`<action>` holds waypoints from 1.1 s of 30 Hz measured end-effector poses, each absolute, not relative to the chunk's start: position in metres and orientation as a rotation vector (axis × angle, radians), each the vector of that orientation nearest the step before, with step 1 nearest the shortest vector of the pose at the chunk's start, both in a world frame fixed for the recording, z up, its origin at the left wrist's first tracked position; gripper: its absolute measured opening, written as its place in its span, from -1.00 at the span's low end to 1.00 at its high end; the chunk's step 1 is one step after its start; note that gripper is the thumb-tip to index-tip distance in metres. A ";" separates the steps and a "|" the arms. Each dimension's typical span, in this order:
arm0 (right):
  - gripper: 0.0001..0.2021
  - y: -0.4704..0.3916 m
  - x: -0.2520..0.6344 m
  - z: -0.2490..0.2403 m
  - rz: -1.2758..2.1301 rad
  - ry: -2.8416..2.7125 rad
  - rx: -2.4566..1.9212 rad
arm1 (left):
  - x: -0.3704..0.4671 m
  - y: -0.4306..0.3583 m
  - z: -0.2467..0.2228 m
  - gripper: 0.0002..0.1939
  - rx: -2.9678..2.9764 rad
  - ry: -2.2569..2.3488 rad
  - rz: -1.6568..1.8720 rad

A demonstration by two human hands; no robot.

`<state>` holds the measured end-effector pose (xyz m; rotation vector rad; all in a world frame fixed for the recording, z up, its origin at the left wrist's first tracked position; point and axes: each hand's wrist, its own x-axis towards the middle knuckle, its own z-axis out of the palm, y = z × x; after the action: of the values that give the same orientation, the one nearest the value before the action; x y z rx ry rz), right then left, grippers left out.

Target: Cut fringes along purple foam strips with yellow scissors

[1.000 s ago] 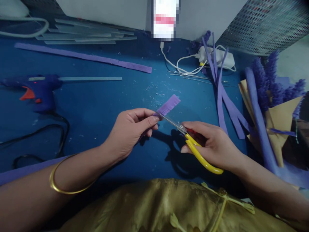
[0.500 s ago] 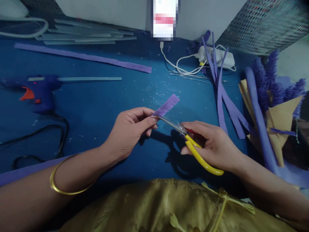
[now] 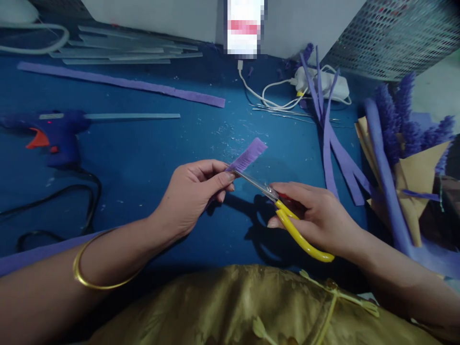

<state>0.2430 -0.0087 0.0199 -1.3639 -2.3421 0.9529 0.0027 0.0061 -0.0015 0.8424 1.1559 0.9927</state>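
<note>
Meeting a fringed purple strip (image 3: 251,151), scissors (image 3: 290,226) are gripped in the right hand (image 3: 314,215); the blades (image 3: 257,183) were set deeper 1 second earlier, suggesting 1 snip finished. Left of the scissors, the strip is pinched by the left hand (image 3: 201,194); farther left, a glue gun (image 3: 66,139) is seen.

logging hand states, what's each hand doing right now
Left hand: closed, pinching the fringed purple strip.
Right hand: closed, holding the yellow-handled scissors.
</note>
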 end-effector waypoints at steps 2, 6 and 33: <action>-0.54 -0.009 0.243 0.019 0.950 -2.343 -1.362 | 0.003 0.006 -0.002 -0.94 0.835 1.151 0.991; -0.54 -0.009 0.242 0.017 0.932 -2.316 -1.379 | 0.002 0.006 -0.003 -0.95 0.848 1.157 1.001; -0.50 -0.010 0.241 0.014 0.894 -2.336 -1.381 | 0.001 0.006 0.000 -0.89 0.860 1.170 0.921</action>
<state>0.2409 -0.0100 0.0138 -1.3810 -2.3356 0.8943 0.0013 0.0065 0.0002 0.8605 1.1696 0.9212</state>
